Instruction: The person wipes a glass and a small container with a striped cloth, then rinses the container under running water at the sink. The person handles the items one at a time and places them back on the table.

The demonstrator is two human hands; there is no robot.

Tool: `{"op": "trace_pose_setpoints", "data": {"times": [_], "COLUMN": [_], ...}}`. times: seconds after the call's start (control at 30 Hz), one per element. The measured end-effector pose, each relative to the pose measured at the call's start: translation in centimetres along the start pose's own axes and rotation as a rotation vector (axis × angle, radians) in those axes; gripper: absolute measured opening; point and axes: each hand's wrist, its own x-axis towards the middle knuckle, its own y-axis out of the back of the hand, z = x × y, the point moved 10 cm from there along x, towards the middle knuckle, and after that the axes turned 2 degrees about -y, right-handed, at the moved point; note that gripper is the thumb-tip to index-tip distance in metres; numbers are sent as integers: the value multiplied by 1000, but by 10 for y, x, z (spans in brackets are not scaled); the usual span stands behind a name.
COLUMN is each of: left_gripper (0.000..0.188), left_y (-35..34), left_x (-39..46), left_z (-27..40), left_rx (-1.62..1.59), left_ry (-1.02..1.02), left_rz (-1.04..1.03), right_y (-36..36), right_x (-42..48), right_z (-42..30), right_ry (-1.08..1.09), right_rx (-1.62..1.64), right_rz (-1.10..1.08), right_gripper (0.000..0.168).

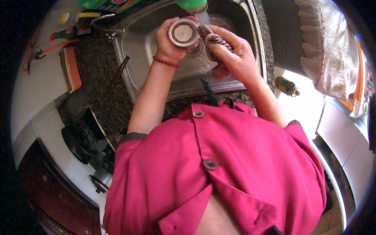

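Note:
My left hand, with a red bead bracelet at its wrist, holds a small round white-rimmed vessel above the sink. A brown ring surrounds its pale centre; whether its base or its inside faces me I cannot tell. My right hand grips a bunched brown patterned cloth just right of the vessel. Water runs from a green spout onto or behind the cloth. Beneath both hands lies the stainless steel sink, its drain partly hidden by my left hand and the cloth.
Left of the sink, a curved chrome tap, thin dark sticks, an orange-and-brown block and a green bottle occupy the dark stone counter. A stove burner is lower left. A bottle stands at the right.

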Motion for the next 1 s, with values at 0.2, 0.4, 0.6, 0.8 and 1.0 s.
{"op": "trace_pose_setpoints", "data": {"times": [0.2,0.4,0.6,0.8,1.0], "left_gripper": [37,23,31,43,52], "left_y": [4,7,36,48,22], "left_x": [10,14,21,32,47], "left_z": [0,4,1,-16,-36], "left_rx": [188,226,272,213,40], "left_ry": [-87,-226,-193,-7,206], "left_rz": [189,280,375,346,28], "right_y": [-27,-14,-24,-6,30], "right_x": [8,11,8,14,17], "right_z": [-42,-24,-16,1,-8], "right_ry": [435,313,385,384,429], "right_rx": [-835,-921,-684,-833,-747], "right_rz": [-60,131,-158,-208,82], "right_gripper": [41,31,38,37,37]}}
